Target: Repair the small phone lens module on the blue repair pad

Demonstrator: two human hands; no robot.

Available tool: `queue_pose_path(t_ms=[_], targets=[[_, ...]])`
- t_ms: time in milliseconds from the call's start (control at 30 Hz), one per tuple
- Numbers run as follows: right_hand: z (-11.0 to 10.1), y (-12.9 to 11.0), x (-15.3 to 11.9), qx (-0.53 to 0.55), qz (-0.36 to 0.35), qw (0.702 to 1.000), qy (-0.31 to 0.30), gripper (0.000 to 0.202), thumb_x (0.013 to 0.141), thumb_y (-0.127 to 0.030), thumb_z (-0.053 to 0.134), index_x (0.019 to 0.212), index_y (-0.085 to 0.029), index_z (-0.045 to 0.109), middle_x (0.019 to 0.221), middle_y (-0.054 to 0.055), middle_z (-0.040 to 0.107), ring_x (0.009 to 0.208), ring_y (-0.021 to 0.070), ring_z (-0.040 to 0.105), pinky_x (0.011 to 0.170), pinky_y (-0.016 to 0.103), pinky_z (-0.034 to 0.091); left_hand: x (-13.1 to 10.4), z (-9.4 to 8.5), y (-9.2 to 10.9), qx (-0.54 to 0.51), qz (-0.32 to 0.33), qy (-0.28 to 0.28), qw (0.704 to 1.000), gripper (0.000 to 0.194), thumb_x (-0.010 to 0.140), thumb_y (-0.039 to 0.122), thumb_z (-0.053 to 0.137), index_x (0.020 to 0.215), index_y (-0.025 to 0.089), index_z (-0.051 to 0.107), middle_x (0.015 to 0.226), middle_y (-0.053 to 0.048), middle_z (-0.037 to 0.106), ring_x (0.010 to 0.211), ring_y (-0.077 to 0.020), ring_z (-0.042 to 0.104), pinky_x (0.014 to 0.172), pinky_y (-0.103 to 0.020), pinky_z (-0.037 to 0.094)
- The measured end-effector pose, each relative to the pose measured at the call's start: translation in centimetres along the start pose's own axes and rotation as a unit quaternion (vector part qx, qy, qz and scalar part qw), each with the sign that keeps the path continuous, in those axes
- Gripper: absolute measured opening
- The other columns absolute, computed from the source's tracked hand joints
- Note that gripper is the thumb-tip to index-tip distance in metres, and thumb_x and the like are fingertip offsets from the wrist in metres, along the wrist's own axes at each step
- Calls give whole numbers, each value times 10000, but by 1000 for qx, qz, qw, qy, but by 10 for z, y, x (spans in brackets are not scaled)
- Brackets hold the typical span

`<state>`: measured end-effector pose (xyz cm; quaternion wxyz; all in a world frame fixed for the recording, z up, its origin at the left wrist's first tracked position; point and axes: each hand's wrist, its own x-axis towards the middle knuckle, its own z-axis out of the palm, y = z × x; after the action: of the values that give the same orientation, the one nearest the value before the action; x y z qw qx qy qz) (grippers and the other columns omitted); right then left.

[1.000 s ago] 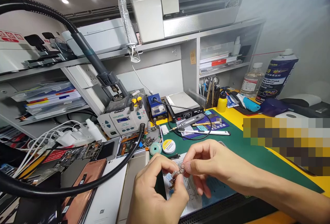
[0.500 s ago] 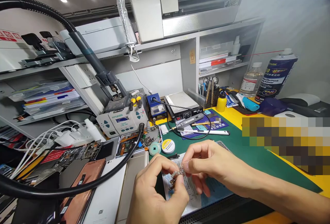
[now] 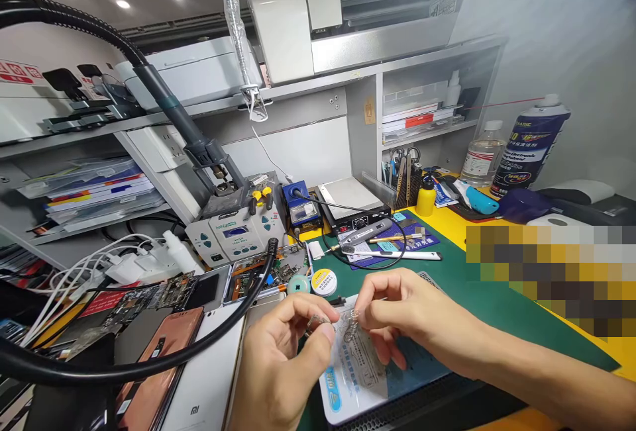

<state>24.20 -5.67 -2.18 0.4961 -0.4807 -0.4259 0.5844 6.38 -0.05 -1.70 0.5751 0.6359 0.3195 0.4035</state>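
My left hand (image 3: 293, 351) pinches a small metal piece (image 3: 317, 322) between thumb and forefinger. To its right, my right hand (image 3: 402, 312) holds a small coiled metal wire (image 3: 350, 326), which hangs from its thumb and fingertips. A narrow gap separates the two hands. Below them lies a white and blue printed sheet or pad (image 3: 348, 388) on the green mat (image 3: 477, 285). A round tin with a yellow and white lid (image 3: 324, 281) and a pale green round container (image 3: 299, 286) stand just behind my left hand.
Phones (image 3: 203, 371) and circuit boards (image 3: 173, 290) lie at the left, crossed by a thick black hose (image 3: 149, 370). A soldering iron (image 3: 368, 233), a white brush (image 3: 397, 254) and a yellow bottle (image 3: 426, 198) are behind my hands. A spray can (image 3: 529, 146) stands at the right.
My left hand has moved left, away from my right hand. The metal pieces, together before, are now apart, one in each hand. More of the printed sheet shows between them.
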Motion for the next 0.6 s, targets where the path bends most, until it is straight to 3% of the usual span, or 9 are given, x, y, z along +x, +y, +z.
queue_pose_path(t_ms=[300, 600], targets=[[1, 1, -2, -58, -14, 998, 19, 35, 734, -168, 573, 703, -159, 587, 509, -35, 550, 465, 111, 538, 430, 200, 415, 12, -8, -2, -171, -169, -13, 971, 178, 628, 255, 735, 610, 141, 598, 559, -16, 612, 520, -117, 497, 538, -245, 384], [2, -2, 0, -16, -41, 997, 69, 41, 717, -172, 566, 677, -180, 562, 479, -35, 568, 465, 118, 556, 455, 210, 448, 6, -5, 4, -159, -168, -15, 973, 213, 629, 264, 756, 622, 139, 583, 568, -15, 618, 516, -109, 501, 520, -236, 382]])
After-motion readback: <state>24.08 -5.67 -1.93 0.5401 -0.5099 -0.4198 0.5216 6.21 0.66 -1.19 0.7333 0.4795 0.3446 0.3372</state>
